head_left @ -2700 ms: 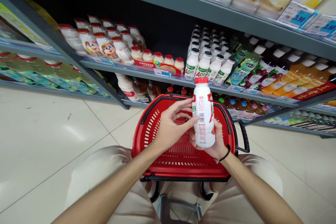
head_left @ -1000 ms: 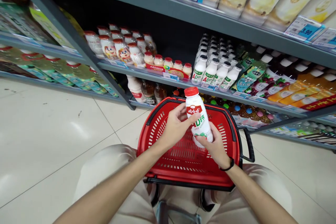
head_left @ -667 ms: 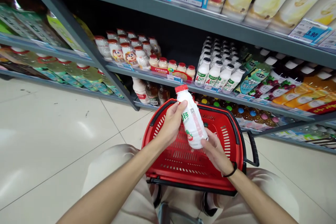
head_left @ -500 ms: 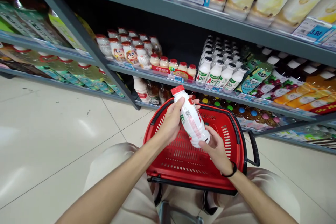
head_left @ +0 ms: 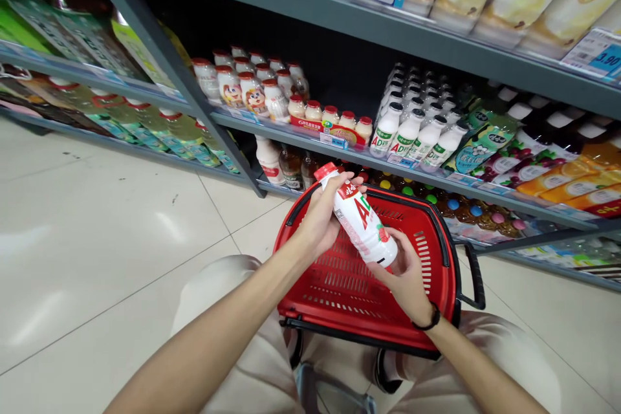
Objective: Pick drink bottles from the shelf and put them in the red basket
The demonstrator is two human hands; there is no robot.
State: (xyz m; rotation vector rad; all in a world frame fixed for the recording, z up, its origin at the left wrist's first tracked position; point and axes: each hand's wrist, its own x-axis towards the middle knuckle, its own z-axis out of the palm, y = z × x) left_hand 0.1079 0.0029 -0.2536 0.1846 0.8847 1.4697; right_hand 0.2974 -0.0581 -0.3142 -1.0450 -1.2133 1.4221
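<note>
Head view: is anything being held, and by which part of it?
A tilted white plastic bottle with a round red cap: the left grip holds its upper part below the cap, the right grip its base end.

The bottle (head_left: 361, 225) I had in my fingers was white, with a red cap (head_left: 325, 171) on its neck. It leaned in the air over the red basket (head_left: 361, 312), cap to the upper left, base to the lower right. My left fingers (head_left: 338, 182) gripped it below the neck; my right fingers (head_left: 403, 244) cupped the base. Its label showed a red patch, a big red A, green lettering and a red berry (head_left: 383, 234).
</note>
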